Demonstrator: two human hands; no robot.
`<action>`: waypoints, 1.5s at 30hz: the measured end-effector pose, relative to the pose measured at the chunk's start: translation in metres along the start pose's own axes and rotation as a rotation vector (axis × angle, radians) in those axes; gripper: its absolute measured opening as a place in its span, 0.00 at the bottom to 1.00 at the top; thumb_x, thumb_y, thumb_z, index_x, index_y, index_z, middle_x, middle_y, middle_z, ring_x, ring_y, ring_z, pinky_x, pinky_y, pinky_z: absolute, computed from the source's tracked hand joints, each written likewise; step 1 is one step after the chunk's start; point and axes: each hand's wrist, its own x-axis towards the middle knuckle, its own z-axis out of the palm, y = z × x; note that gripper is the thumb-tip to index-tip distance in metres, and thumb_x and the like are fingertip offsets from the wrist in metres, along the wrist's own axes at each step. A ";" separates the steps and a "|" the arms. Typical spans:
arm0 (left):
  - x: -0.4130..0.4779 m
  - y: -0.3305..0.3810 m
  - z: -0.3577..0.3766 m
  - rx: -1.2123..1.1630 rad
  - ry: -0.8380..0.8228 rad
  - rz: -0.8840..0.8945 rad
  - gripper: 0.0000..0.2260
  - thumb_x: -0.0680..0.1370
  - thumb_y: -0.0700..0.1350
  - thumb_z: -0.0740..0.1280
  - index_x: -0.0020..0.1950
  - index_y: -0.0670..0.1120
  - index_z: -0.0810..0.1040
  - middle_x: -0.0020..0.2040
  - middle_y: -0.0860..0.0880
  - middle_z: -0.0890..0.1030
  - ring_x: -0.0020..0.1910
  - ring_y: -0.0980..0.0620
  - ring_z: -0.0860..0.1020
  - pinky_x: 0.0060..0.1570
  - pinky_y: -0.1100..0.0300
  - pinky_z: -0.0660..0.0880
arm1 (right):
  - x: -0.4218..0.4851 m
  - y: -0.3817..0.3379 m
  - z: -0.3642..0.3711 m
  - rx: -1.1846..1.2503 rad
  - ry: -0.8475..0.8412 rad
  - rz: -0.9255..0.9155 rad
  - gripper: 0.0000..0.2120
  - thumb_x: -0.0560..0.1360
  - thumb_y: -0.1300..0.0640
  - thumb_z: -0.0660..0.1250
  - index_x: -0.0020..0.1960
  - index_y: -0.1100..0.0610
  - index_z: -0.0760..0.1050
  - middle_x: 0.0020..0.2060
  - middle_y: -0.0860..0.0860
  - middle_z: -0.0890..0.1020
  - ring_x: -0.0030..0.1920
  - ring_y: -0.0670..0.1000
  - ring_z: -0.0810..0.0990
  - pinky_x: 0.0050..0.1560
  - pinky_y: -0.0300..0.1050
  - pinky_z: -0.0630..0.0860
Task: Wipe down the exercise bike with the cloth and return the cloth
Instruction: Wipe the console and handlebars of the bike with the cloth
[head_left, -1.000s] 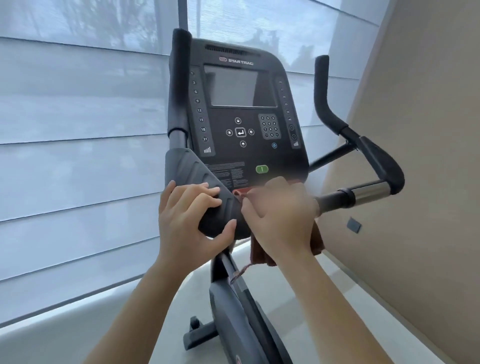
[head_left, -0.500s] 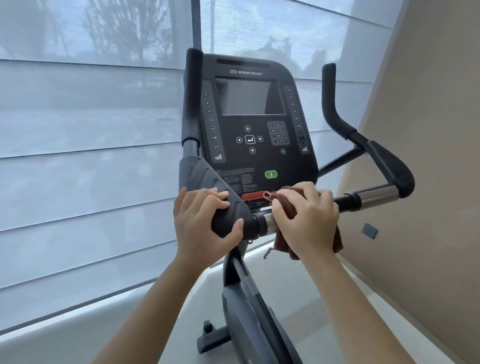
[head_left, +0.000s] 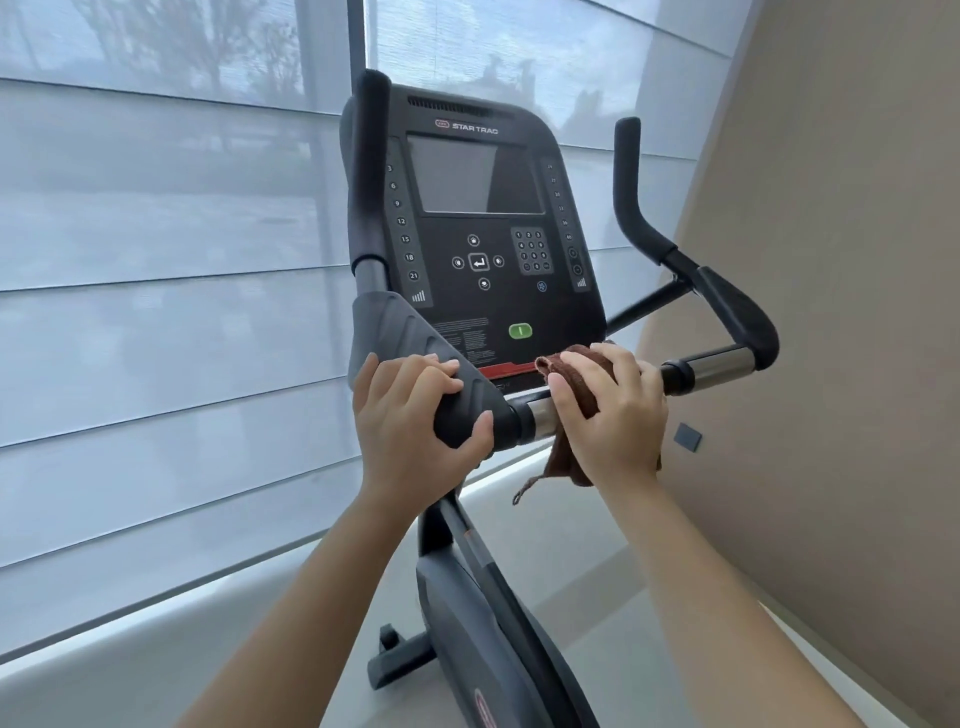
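A black exercise bike (head_left: 478, 223) with a console screen stands in front of me. My left hand (head_left: 415, 421) grips the padded left handlebar grip (head_left: 415, 348). My right hand (head_left: 613, 415) presses a brown cloth (head_left: 571, 379) around the horizontal bar, just right of a shiny metal sleeve (head_left: 540, 415). The cloth wraps the bar, and a corner with a loose thread hangs below my hand. Most of the cloth is hidden under my fingers.
The right handlebar (head_left: 727, 312) curves up close to a beige wall (head_left: 857, 260). A window with grey blinds (head_left: 156, 312) fills the left. The bike's frame (head_left: 493, 623) and front foot (head_left: 400, 660) rest on a pale floor below.
My right hand with the cloth has slid rightwards along the bar, uncovering the metal sleeve beside the left grip. The left hand has kept its hold. The view has tilted down a little.
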 end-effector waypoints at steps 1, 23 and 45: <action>0.000 0.000 0.000 0.000 -0.002 0.001 0.13 0.65 0.52 0.67 0.37 0.42 0.76 0.41 0.48 0.81 0.45 0.46 0.78 0.61 0.52 0.61 | -0.001 -0.006 0.001 0.011 0.014 0.010 0.19 0.74 0.43 0.58 0.53 0.54 0.80 0.54 0.55 0.81 0.53 0.59 0.75 0.52 0.59 0.75; -0.023 0.022 -0.006 0.120 -0.187 0.070 0.18 0.72 0.51 0.64 0.57 0.42 0.76 0.63 0.46 0.75 0.69 0.47 0.63 0.69 0.42 0.53 | 0.016 0.056 0.017 0.054 0.235 -0.233 0.13 0.73 0.52 0.60 0.48 0.56 0.82 0.47 0.56 0.83 0.46 0.59 0.79 0.44 0.51 0.77; -0.008 0.055 0.018 0.414 -0.253 0.092 0.15 0.72 0.53 0.66 0.50 0.44 0.79 0.52 0.46 0.81 0.54 0.46 0.76 0.59 0.47 0.65 | 0.024 0.017 -0.002 0.277 0.104 -0.016 0.14 0.74 0.48 0.61 0.51 0.54 0.81 0.50 0.53 0.81 0.48 0.55 0.76 0.51 0.48 0.73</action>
